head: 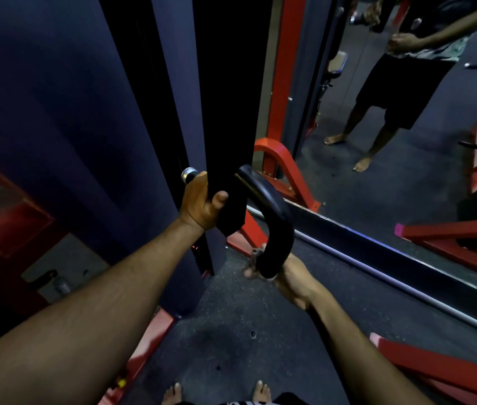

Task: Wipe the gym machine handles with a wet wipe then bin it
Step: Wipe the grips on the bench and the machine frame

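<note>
A black handle bar (272, 211) curves from the machine's dark upright column (225, 83) down toward me. My left hand (202, 204) grips its straight left end, whose silver end cap (189, 173) sticks out past my fingers. At the bar's lower end my right hand (288, 277) curls round it from below, the fingers blurred. A small pale sliver (273, 278) shows between that hand and the bar; I cannot tell whether it is the wet wipe. No bin is in view.
A wall mirror (406, 171) on the right reflects a standing person and red machine frames. Red frame legs (284, 173) stand behind the bar, and more red beams (436, 366) lie at lower right. Dark rubber floor (231, 331) lies below, with my bare feet (216, 393) at the bottom edge.
</note>
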Motion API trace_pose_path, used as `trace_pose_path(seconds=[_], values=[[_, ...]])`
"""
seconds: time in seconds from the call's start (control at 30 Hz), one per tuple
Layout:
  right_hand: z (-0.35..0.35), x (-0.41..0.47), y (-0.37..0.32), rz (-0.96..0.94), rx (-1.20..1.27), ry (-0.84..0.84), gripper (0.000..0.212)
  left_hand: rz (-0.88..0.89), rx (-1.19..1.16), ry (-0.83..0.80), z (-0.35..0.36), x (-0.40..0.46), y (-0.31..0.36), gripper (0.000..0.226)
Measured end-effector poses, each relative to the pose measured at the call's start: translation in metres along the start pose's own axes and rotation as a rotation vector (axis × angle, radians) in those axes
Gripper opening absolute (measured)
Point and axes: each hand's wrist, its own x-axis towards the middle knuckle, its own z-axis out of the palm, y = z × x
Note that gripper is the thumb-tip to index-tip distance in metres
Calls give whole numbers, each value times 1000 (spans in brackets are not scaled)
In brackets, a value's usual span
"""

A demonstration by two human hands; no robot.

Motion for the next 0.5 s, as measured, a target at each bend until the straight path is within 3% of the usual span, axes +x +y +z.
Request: trace_pose_path(seconds=[0.13, 0.23, 0.33, 0.4, 0.5], values=[[7, -13, -14, -63, -31, 138, 42, 39, 4, 28, 3, 2, 2, 103], [25, -21, -28, -191, 16, 336, 35, 58, 21, 26, 5, 2, 4, 104], [35, -30, -51, -331, -54, 409, 37, 109, 19, 49, 3, 3, 9, 100], [38, -38, -76, -508, -231, 474, 44, 151, 8, 68, 2, 5, 11, 96], [49, -39, -105, -766, -691, 647, 34, 179, 43, 57, 4, 6, 6, 90]])
